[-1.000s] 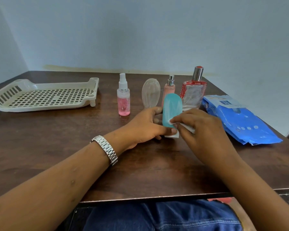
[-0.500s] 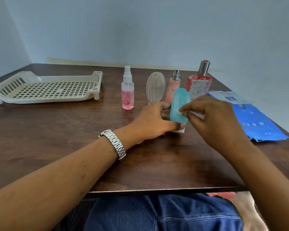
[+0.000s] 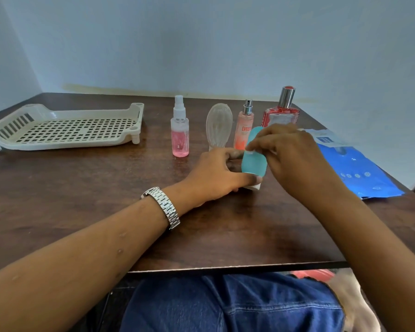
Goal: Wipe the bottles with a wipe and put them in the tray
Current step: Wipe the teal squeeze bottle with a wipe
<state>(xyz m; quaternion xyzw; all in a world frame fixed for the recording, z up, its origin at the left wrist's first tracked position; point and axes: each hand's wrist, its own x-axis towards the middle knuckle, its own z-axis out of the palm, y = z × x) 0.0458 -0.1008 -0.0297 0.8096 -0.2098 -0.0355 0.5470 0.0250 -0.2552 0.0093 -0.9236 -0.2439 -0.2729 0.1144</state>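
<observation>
Dark wooden table (image 3: 82,192) runs back to a pale blue wall, and a person sits at its near edge with both forearms stretched out over the top. Their left hand (image 3: 216,176), with a silver metal watch (image 3: 164,207) on the wrist, lies low on the wood. Its fingers and thumb are curled round the lower end of a teal plastic bottle (image 3: 253,161), which stands slightly tilted on its white cap. Their right hand (image 3: 290,154) reaches in from the right, raised off the wood. Its fingertips pinch a small white wipe (image 3: 249,152) against the bottle's upper part, and only a scrap of the wipe shows.

The teal plastic bottle sits between the two hands, near the middle of the table. Behind it stand, in a row, a clear spray bottle of pink liquid (image 3: 180,137), a clear oval ribbed bottle (image 3: 219,124), a peach spray bottle (image 3: 243,130) and a square red perfume bottle (image 3: 280,116) with a silver cap. A cream perforated plastic tray (image 3: 82,113) lies well apart at the far left. A blue wipes pack (image 3: 359,173) lies flat on the right.
</observation>
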